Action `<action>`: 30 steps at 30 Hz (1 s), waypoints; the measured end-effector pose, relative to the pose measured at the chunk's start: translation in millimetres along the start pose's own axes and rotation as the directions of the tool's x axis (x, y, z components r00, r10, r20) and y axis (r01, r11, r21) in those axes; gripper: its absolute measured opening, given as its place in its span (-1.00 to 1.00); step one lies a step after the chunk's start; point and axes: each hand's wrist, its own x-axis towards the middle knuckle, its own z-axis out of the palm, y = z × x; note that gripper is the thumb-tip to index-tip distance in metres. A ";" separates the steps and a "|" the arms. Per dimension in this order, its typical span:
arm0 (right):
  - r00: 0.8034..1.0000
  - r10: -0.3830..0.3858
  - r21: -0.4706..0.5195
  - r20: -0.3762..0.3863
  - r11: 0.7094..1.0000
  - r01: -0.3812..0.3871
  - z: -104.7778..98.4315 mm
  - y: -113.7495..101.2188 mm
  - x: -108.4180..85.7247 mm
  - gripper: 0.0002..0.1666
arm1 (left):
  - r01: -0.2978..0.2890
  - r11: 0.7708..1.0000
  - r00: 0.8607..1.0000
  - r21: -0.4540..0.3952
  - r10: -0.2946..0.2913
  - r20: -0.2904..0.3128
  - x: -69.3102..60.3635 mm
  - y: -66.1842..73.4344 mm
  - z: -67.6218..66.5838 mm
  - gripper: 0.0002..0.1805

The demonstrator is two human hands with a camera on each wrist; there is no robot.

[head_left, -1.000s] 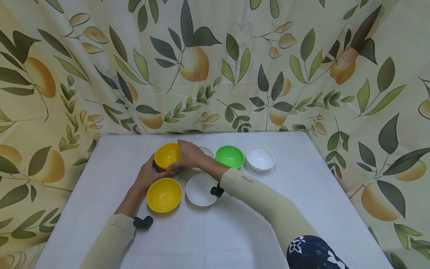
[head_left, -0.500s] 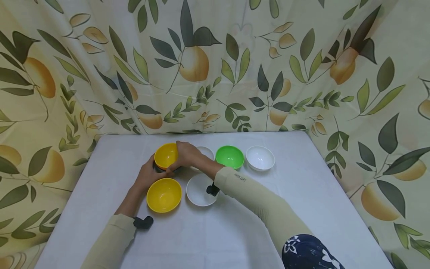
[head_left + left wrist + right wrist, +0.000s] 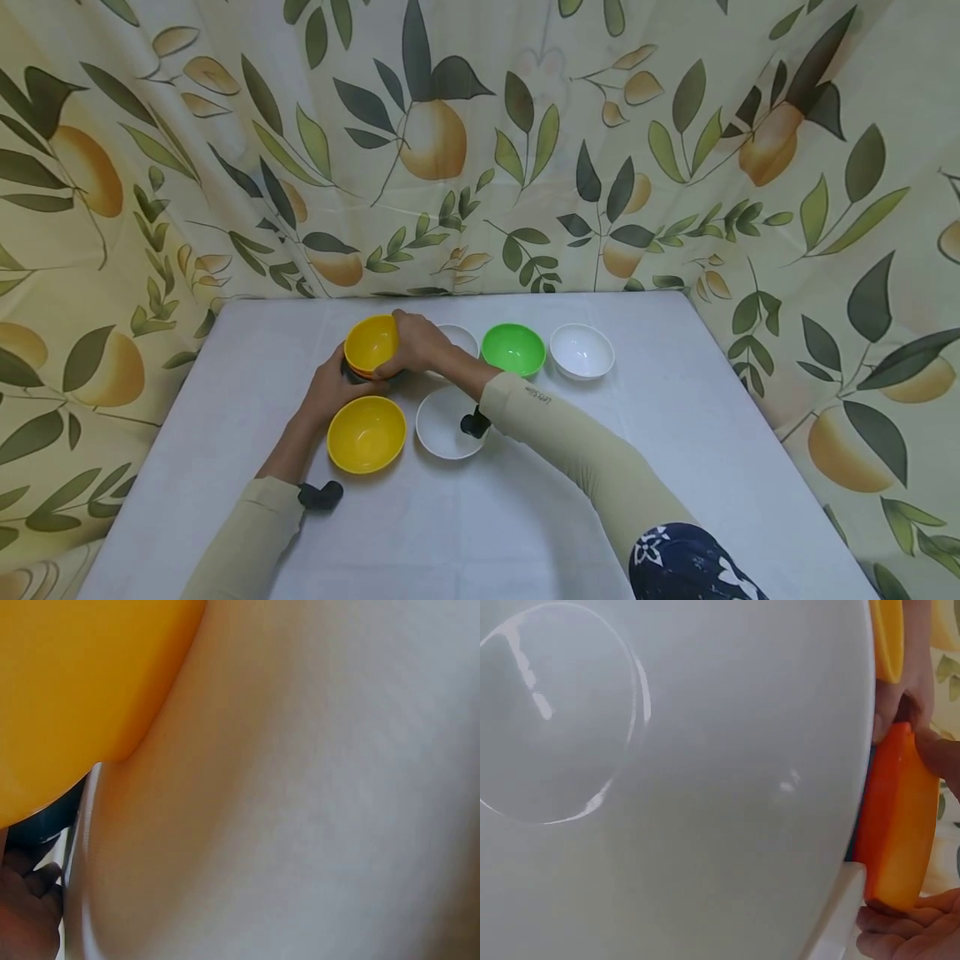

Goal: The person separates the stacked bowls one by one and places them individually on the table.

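Note:
On the left of the table a yellow bowl (image 3: 371,342) sits at the top of a stack. My right hand (image 3: 418,343) grips its right side, thumb at the near edge and fingers at the far edge. Beneath it shows an orange-red bowl (image 3: 880,799), and lowest is a dark bowl (image 3: 352,375), mostly covered. My left hand (image 3: 333,390) curls round the dark bowl's left and near side. Just in front stands another yellow bowl (image 3: 367,435), close under the left wrist. A white bowl (image 3: 442,429) lies below the right forearm.
Behind the right hand a second white bowl (image 3: 459,338) is partly hidden. Farther right along the back stand a green bowl (image 3: 513,350) and another white bowl (image 3: 582,352). A patterned curtain (image 3: 517,167) hangs behind the white-covered table (image 3: 540,517).
My right hand has shifted slightly left, then the yellow bowl has risen a little, with more orange showing below its rim. The left hand stays in place.

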 end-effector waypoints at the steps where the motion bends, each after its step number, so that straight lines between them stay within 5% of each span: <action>1: 1.000 -0.009 0.007 -0.005 1.000 0.009 -1.0 0.1 0.2 0.03 | -0.001 1.000 1.000 -0.002 0.001 -0.001 0.0 0.1 -0.3 0.26; 11: 0.997 -0.063 0.077 -0.046 0.995 0.066 -15.2 5.4 -8.3 0.04 | -0.017 1.000 1.000 -0.011 0.017 0.004 2.1 1.1 -0.6 0.23; 21: 0.993 -0.079 0.112 -0.090 0.990 0.089 -36.4 13.2 -42.4 0.22 | -0.029 0.999 1.000 -0.040 0.029 0.006 0.2 -0.5 0.0 0.24; 30: 0.993 -0.020 0.174 -0.116 0.984 0.040 -46.1 23.3 -78.5 0.17 | -0.027 0.999 1.000 -0.037 0.027 0.003 0.8 -2.4 1.2 0.25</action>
